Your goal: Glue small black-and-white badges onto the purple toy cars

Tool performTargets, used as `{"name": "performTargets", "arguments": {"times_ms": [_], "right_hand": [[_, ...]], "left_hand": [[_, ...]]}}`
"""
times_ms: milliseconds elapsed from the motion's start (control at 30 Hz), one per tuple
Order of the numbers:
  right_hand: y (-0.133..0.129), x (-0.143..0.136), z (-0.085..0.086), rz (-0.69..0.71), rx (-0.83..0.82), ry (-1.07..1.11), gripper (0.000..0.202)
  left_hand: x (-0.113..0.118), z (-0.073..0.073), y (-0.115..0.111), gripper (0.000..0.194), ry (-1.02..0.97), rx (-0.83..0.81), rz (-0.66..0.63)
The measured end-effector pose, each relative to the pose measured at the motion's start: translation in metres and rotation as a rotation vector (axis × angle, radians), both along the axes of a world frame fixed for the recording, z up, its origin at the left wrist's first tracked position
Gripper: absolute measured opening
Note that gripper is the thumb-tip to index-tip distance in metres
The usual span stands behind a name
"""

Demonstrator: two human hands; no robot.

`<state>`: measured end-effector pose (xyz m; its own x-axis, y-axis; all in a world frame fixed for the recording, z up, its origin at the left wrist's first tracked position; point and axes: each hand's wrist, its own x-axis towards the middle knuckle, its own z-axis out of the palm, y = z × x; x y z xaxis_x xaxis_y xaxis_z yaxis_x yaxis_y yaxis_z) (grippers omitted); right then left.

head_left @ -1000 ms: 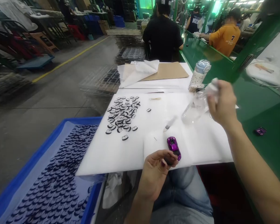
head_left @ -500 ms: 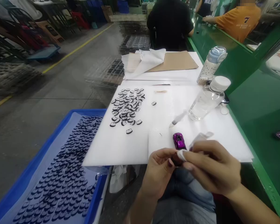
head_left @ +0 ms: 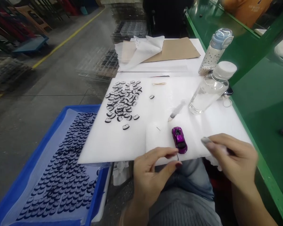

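Between the thumb and forefinger of my left hand [head_left: 153, 172] is a small, thin, curved dark piece [head_left: 178, 156], seen almost edge-on. That hand is at the table's near edge, just left of a purple toy car [head_left: 178, 138] lying on the white sheet. My right hand [head_left: 233, 157] is closed on a crumpled white wipe [head_left: 213, 160], to the right of the car and apart from the left hand. Beyond the car lies a syringe [head_left: 176, 111], its tip toward me. Many small dark curved pieces [head_left: 122, 102] with pale faces are scattered on the table's left half.
A clear bottle with a white cap [head_left: 209, 91] and a dotted drinking flask [head_left: 213, 51] stand at right. Cotton swabs [head_left: 159, 83] lie farther back, before cardboard [head_left: 181, 50]. At lower left, a blue tray [head_left: 58, 116] holds rows of dark pieces. A green partition [head_left: 252, 91] runs along the right.
My right hand, with the wipe, has moved right, away from the piece in my left hand. My left hand has shifted slightly left. The view has tilted down, and the whole car now shows.
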<state>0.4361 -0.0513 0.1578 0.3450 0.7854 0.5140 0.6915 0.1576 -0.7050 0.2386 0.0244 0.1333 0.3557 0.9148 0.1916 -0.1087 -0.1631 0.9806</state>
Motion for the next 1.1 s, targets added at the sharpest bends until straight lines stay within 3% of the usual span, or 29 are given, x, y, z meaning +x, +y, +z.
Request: {"name": "performTargets", "arguments": {"times_ms": [100,167,233,367,567,867,967,1100], "right_hand": [[0.007,-0.009,-0.011,0.023,-0.129,0.031,0.004],[0.012,-0.015,-0.015,0.007,-0.132,0.025,0.005],[0.016,-0.019,-0.017,-0.006,-0.147,0.004,0.005],[0.017,-0.021,-0.019,0.003,-0.205,-0.042,0.003],[0.016,-0.022,-0.021,-0.005,-0.222,-0.017,0.003],[0.020,-0.025,-0.019,0.022,-0.249,-0.009,0.010],[0.020,-0.020,-0.021,0.064,-0.231,-0.043,0.012],[0.017,-0.018,-0.031,0.046,-0.077,-0.172,0.011]], "left_hand": [[0.007,-0.003,0.003,0.021,0.292,0.506,0.150],[0.014,-0.006,0.006,0.020,0.363,0.673,0.151],[0.020,-0.008,0.008,0.019,0.411,0.735,0.144],[0.022,-0.010,0.008,0.016,0.487,0.726,0.145],[0.016,-0.008,0.009,0.020,0.522,0.547,0.111],[0.018,-0.005,0.011,0.019,0.576,0.525,0.087],[0.016,-0.005,0.014,0.020,0.567,0.556,0.068],[0.007,-0.007,0.019,0.033,0.534,0.512,-0.069]]}}
